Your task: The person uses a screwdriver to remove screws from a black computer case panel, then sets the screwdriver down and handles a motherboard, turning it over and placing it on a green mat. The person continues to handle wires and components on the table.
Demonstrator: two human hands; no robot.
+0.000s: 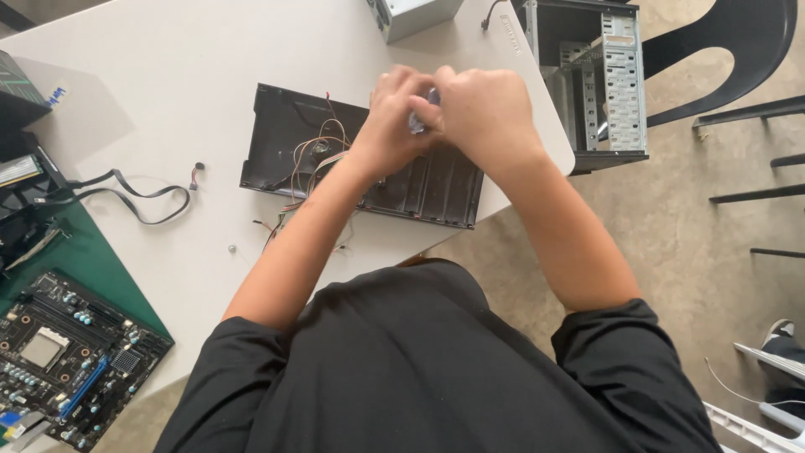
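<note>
1. Your left hand (394,113) and right hand (486,113) are pressed together at top centre, both curled shut around a small bluish-grey part (419,117); most of it is hidden, so its shape cannot be told.
2. The part sits between your fingers, above the right half of the black panel (277,143).
3. The panel is a flat, matte black plastic rectangle with ribbed bays along its lower edge; it lies on the table, its right end close to the table's rounded corner.
4. Thin red, orange and white wires (310,159) loop over the panel's middle and trail off its lower edge.
5. The table (184,75) is smooth and pale grey; its edge runs diagonally from lower left to upper right. The widest bare stretch is at upper left.
6. A small round screw (232,248) lies alone below the panel's left end.
7. A flat black ribbon cable (134,197) curls at left, well apart from your hands.
8. A motherboard (71,356), dense with chips and slots, rests on a green mat (96,264) at lower left.
9. An open metal case (599,80) stands off the table's right edge at upper right, beside a black chair (738,42).
</note>
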